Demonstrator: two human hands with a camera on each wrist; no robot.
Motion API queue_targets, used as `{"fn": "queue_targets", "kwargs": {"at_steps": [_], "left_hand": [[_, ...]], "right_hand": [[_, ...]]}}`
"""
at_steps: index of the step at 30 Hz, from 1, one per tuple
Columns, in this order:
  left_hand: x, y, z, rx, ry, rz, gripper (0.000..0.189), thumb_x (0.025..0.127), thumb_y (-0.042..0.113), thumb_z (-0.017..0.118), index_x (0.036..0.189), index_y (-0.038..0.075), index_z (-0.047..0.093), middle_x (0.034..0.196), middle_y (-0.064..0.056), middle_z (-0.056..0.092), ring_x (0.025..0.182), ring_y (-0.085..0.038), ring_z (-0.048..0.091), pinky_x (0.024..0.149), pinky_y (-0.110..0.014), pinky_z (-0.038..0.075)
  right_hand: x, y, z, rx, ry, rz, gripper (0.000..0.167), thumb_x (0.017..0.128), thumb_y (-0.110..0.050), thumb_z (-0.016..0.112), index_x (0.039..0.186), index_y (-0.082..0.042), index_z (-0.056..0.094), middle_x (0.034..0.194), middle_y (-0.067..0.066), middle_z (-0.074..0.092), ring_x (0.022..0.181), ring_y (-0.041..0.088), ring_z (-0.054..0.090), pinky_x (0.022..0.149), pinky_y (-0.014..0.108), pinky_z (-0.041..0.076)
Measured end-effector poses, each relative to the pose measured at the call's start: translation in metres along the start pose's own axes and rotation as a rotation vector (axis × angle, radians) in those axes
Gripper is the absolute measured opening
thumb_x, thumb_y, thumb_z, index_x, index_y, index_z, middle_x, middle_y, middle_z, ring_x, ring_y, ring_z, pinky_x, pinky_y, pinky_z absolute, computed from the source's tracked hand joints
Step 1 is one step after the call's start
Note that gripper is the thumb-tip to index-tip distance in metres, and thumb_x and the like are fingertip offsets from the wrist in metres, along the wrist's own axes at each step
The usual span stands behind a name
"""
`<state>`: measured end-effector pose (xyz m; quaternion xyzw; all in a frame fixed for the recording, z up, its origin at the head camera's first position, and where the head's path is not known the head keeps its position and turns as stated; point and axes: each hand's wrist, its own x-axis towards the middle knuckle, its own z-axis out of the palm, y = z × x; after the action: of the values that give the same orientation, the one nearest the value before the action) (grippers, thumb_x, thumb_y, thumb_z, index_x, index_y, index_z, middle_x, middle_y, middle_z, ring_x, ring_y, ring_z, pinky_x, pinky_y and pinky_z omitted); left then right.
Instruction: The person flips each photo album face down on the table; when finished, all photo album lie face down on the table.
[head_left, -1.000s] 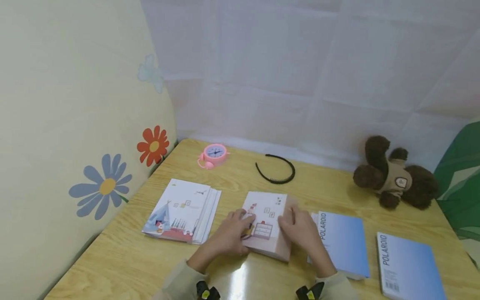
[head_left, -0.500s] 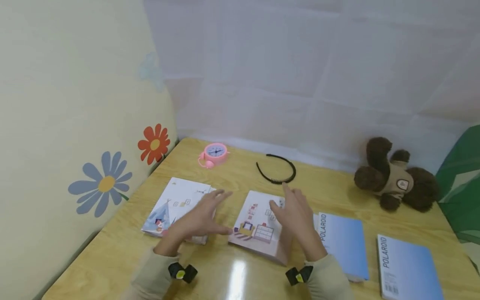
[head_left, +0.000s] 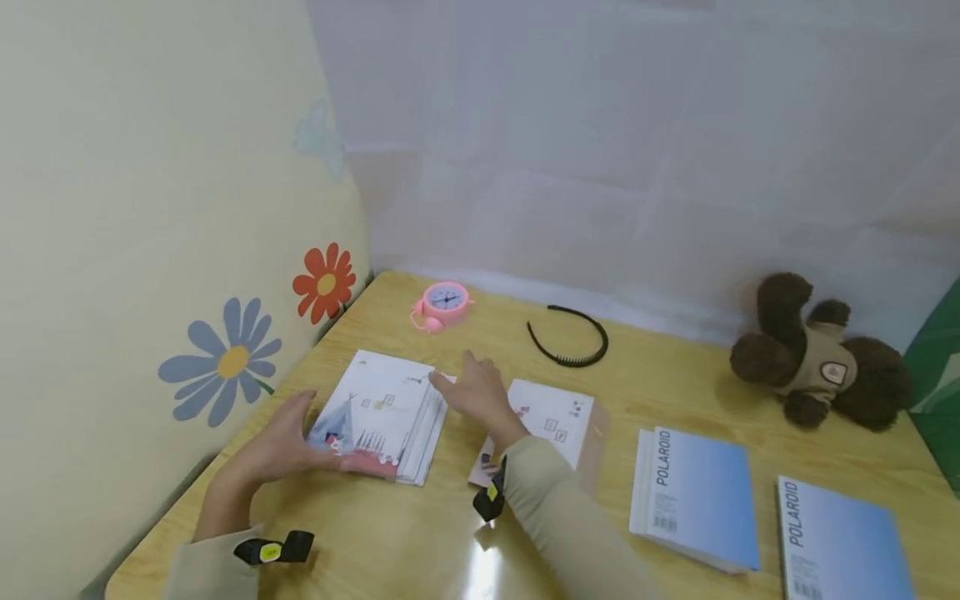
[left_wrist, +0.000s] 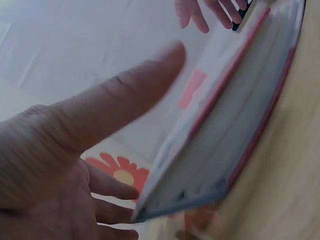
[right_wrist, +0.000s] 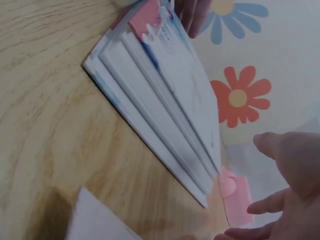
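A white photo album [head_left: 378,408] with a tent drawing lies at the left of the table, its page edges showing in the right wrist view. My left hand [head_left: 281,442] is at its left side, thumb stretched along the front edge; whether it touches is unclear. Straight, spread fingers show in the left wrist view. Over the album's right edge is my right hand [head_left: 480,396], fingers extended and holding nothing. Apart from the album in the right wrist view, this hand [right_wrist: 295,185] has its fingers spread. A second white album [head_left: 547,429] lies partly under my right forearm.
Two blue POLAROID albums [head_left: 708,492] lie at the right, the nearer one cut off by the frame. Along the back are a pink alarm clock [head_left: 446,302], a black headband [head_left: 604,337] and a brown plush toy [head_left: 825,362]. A flowered wall [head_left: 150,208] borders the left.
Both hands have left the middle album and moved left to the tent-drawing album. The right forearm now crosses over the middle one. The head view has shifted slightly left.
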<state>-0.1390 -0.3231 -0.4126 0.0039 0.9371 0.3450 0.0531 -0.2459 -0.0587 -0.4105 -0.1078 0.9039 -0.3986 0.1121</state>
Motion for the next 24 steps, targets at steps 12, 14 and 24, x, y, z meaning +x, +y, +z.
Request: {"fn": "queue_targets", "kwargs": {"at_steps": [12,14,24], "left_hand": [[-0.004,-0.010,0.035,-0.031,0.092,0.032,0.100,0.058,0.025,0.096,0.134,-0.017,0.047,0.137,-0.040,0.042,0.125,-0.055,0.038,0.105,-0.067,0.029],[-0.003,-0.007,0.034,-0.049,0.109,0.024,0.100,0.057,0.024,0.097,0.134,-0.015,0.047,0.133,-0.036,0.049,0.120,-0.049,0.046,0.103,-0.063,0.034],[0.000,0.004,0.007,-0.161,0.134,0.068,0.097,0.069,0.008,0.090,0.146,-0.011,0.036,0.137,-0.030,0.051,0.115,-0.035,0.053,0.098,-0.034,0.043]], "right_hand": [[0.008,0.004,0.044,-0.208,0.058,-0.151,0.071,0.092,-0.048,0.063,0.145,-0.002,0.048,0.139,0.015,0.053,0.122,0.031,0.046,0.100,0.042,0.043],[0.008,0.003,0.046,-0.210,0.081,-0.153,0.071,0.091,-0.047,0.064,0.143,-0.001,0.049,0.137,0.014,0.056,0.118,0.029,0.047,0.096,0.040,0.044],[0.017,-0.008,0.047,0.014,0.096,-0.152,0.067,0.091,-0.034,0.066,0.143,0.005,0.047,0.143,0.020,0.051,0.134,0.034,0.044,0.114,0.043,0.030]]}}
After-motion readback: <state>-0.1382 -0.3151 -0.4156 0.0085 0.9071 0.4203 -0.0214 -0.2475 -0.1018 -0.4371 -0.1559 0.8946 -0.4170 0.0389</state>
